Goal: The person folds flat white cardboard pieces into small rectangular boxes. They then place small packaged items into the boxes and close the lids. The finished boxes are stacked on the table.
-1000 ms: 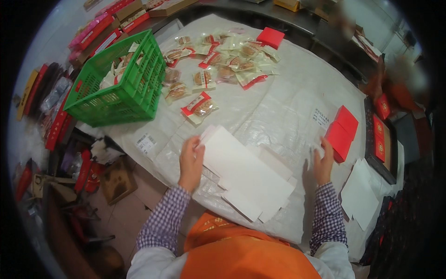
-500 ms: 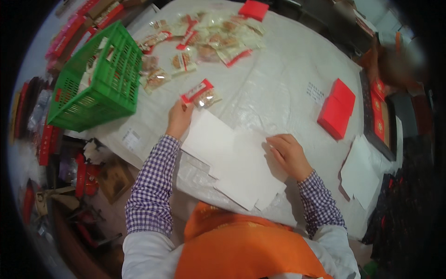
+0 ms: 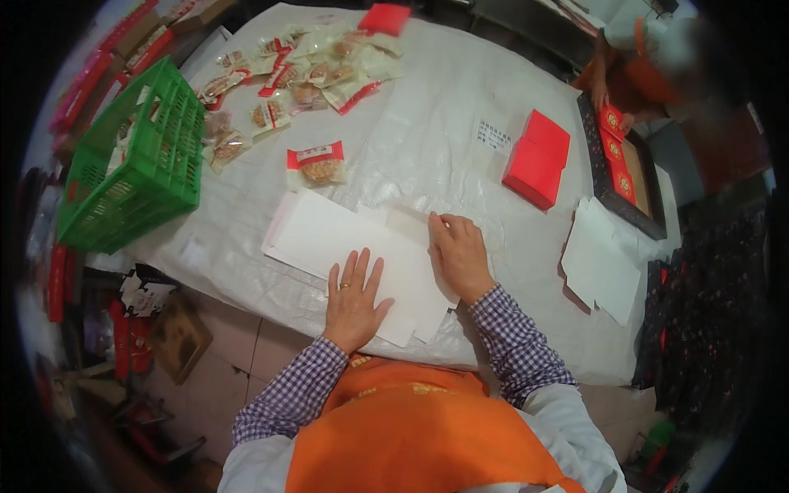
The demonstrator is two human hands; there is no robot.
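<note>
White die-cut cardboard blanks lie stacked in front of me. My left hand rests flat on the top blank, fingers spread and a ring on one of them. At the far right part of the blanks, my right hand has its fingers closed at a raised flap; its exact pinch is partly hidden. Just beyond the stack lies a clear packet with a red top band and a round baked biscuit, apart from both hands.
Several similar packets are heaped at the far left beside a green crate. Red boxes stand to the right, near another white blank. A co-worker's hand is at a black tray of red boxes.
My left hand has let go of the packet and come back onto the cardboard. The packet now lies flat on the table. A co-worker's hands now show at the black tray.
</note>
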